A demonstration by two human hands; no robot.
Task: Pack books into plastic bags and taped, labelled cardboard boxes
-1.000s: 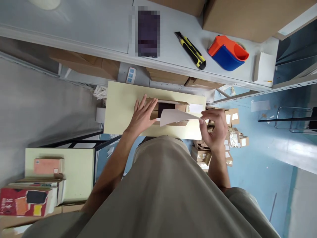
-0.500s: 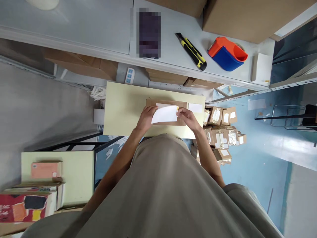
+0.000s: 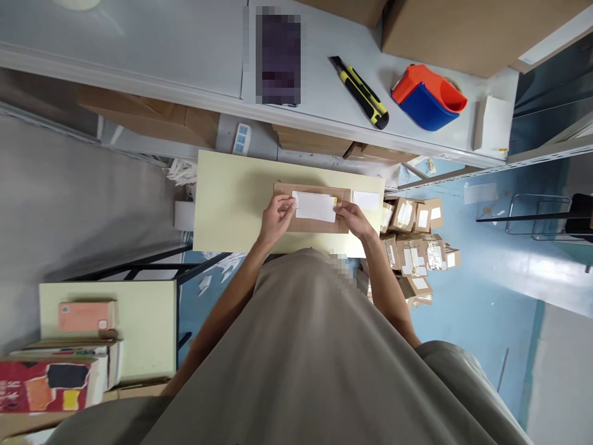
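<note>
Your left hand [image 3: 277, 216] and right hand [image 3: 354, 219] pinch opposite ends of the white paper [image 3: 315, 207] over the cardboard box [image 3: 308, 226]. The table [image 3: 227, 201] reaches farther leftward; its near edge runs just below the box.

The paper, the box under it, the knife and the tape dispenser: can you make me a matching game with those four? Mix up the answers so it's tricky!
Things:
1. Paper
2. Box under the paper
3. Knife
4. Tape dispenser

Clues:
A. Orange and blue
B. Black and yellow
C. White, held at its ends by the left hand and the right hand
D. Brown

Right pairs: 1-C, 2-D, 3-B, 4-A
</note>
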